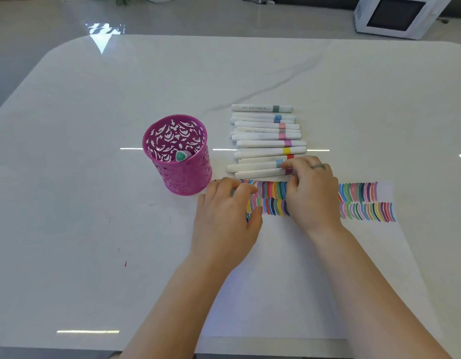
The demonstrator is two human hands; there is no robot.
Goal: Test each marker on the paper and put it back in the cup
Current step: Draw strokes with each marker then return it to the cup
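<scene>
- Head view: a white paper [289,281] lies on a glossy white table [94,99], reaching from the near edge to just short of a row of markers [265,137].
- Two bands of short strokes [364,203] in many colours run across the far end of the paper.
- White markers with coloured bands lie side by side on the table just beyond the paper, all pointing left to right, most of them touching.
- One with a grey band sits slightly apart at the far end of the row.
- Nearest the paper lies the purple marker [260,173], touching a light-blue-banded one behind it.
- Right hand [312,195] reaches over the strokes, its fingertips and thumb pinching the purple marker's right end at the band; that marker is on the table.
- On one finger of that hand is a ring [318,166].
- Left hand [224,218] rests palm down on the left end of the paper, fingers loosely bent onto the strokes, with nothing seen in its grip.
- Left of the row stands an upright pink cut-out cup [188,177], just beside the paper's far left corner.
- Inside it leans one green marker [181,156], only its cap end showing.
- On the floor at far right, well apart from the table, sits a white boxy appliance [395,14] with a dark window.
</scene>
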